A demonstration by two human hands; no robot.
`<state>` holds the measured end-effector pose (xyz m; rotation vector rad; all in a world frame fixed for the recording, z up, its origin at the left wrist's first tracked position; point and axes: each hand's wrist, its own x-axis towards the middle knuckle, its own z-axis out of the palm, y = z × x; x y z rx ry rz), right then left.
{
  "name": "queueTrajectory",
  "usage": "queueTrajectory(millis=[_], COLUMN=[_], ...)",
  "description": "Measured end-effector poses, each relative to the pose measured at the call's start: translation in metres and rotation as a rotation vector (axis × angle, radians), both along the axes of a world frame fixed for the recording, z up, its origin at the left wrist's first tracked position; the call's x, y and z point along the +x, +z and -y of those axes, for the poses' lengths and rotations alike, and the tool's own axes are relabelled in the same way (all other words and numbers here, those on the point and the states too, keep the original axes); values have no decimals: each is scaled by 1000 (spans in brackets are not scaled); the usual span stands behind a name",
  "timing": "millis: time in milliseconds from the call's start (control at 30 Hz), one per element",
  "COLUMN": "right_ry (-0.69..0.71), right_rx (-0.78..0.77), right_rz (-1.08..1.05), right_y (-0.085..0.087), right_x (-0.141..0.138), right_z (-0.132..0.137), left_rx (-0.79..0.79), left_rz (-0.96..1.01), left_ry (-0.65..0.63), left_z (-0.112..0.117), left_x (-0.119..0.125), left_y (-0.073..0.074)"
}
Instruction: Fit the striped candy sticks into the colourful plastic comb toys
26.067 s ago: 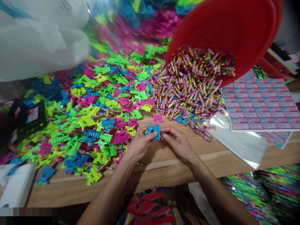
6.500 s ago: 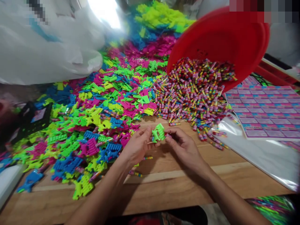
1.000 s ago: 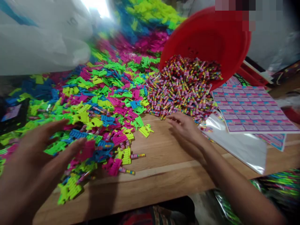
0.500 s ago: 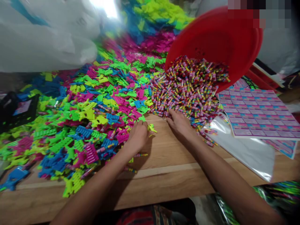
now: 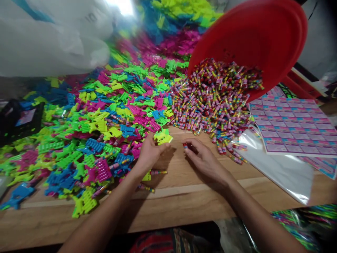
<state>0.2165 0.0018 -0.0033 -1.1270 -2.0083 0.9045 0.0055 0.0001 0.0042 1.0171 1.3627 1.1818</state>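
Note:
My left hand (image 5: 149, 153) grips a yellow plastic toy piece (image 5: 163, 137) between thumb and fingers, just above the wooden table (image 5: 173, 207). In my right hand (image 5: 204, 159), thumb and fingertips pinch a small candy-filled tube (image 5: 185, 145) with a red end; the rest of it is hidden by the fingers. The two hands face each other a short way apart. A large heap of green, blue, pink and yellow plastic pieces (image 5: 123, 96) lies by my left hand. Beyond my right hand, a heap of candy tubes (image 5: 207, 98) spreads onto the table.
A red basin (image 5: 247, 31) lies tipped on its side behind the candy tubes. Printed label sheets (image 5: 297, 126) and clear plastic bags (image 5: 284, 175) lie at the right. A white sack (image 5: 58, 42) stands at the back left, a black basket (image 5: 34, 123) below it.
My left hand has lifted the yellow piece from beside the heap and turned it. My right hand has drawn back from the candy heap with a tube in its fingers.

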Motion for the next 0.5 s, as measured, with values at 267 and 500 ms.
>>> queueTrajectory(millis=[267,500], right_ry=[52,116], right_rx=[-143,18], right_rz=[-181,-186], right_y=[3,19], right_x=[-13,-20], right_z=[14,19], left_rx=[-116,-140], left_rz=[456,562], left_ry=[-28,-63], left_z=[30,39], left_x=[9,14], left_y=[21,25])
